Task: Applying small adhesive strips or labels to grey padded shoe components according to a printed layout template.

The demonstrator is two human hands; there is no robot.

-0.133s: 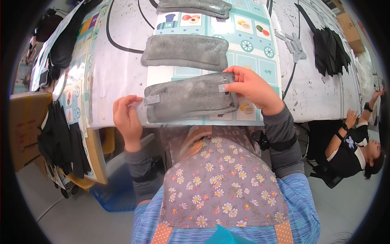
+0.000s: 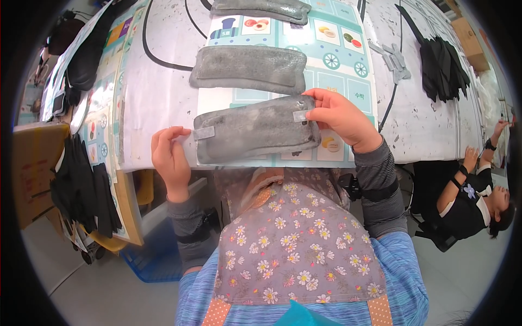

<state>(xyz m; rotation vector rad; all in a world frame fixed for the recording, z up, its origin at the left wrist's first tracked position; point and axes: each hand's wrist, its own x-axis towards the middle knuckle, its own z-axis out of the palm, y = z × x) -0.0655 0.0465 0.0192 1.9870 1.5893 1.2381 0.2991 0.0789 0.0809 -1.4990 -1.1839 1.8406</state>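
Note:
Nearest me on the table lies a flat, oblong grey pad (image 2: 253, 130) with a worn, blotchy surface. A pale grey strip (image 2: 204, 133) sticks out over its left edge, and my left hand (image 2: 171, 157) pinches the strip's outer end with curled fingers. At the pad's right end is another pale strip (image 2: 299, 116). My right hand (image 2: 343, 117) grips that end, thumb on top beside the strip and index finger at the upper corner. A second grey pad (image 2: 249, 69) lies just beyond, and a third pad (image 2: 261, 10) lies at the far edge of view.
Under the pads is a light blue printed sheet (image 2: 348, 76). To its right lie loose grey strips (image 2: 396, 62) and a bundle of black straps (image 2: 443, 68). Black cables (image 2: 157, 60) run over the white table. More black straps hang at left; a person (image 2: 478, 201) sits at right.

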